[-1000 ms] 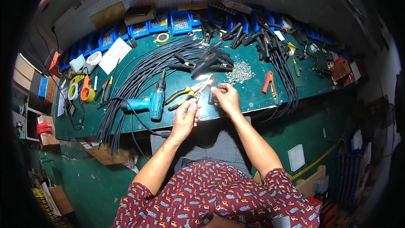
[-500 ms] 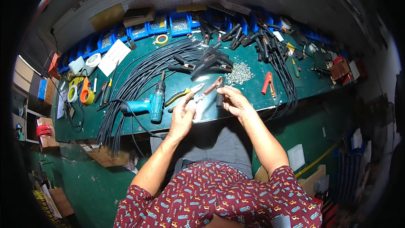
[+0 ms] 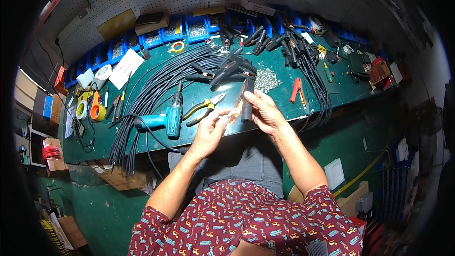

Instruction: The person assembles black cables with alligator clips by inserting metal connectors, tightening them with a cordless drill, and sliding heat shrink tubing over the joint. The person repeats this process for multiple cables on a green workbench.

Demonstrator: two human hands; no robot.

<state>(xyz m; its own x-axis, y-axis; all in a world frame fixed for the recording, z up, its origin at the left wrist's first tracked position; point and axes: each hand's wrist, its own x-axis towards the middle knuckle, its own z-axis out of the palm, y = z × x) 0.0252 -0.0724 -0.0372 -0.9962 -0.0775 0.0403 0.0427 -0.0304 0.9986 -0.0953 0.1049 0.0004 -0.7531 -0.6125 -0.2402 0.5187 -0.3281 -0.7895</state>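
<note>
Between my two hands, over the bench's front edge, is a clamp with a black ribbed grip [image 3: 247, 108] and a copper-coloured strip [image 3: 240, 97] alongside it. My right hand [image 3: 266, 114] is closed around the black grip, thumb on its upper part. The fingers of my left hand [image 3: 211, 132] are pinched together at the strip's lower end; the small pale bit there is too small to name. Yellow-and-black pliers [image 3: 203, 109] lie just beyond my left hand. A teal cordless drill [image 3: 173, 119] rests on the bench to its left.
Black cables [image 3: 156, 76] curve over the green bench [image 3: 284, 109]. Several black clamps [image 3: 227, 72] are piled behind my hands, beside a heap of small metal parts [image 3: 267, 80]. A red clamp [image 3: 295, 90] lies right. Blue bins [image 3: 196, 29] line the back.
The copper-coloured strip has come closer in line with the black grip, which is more upright. My left hand has moved slightly right, toward my right hand.
</note>
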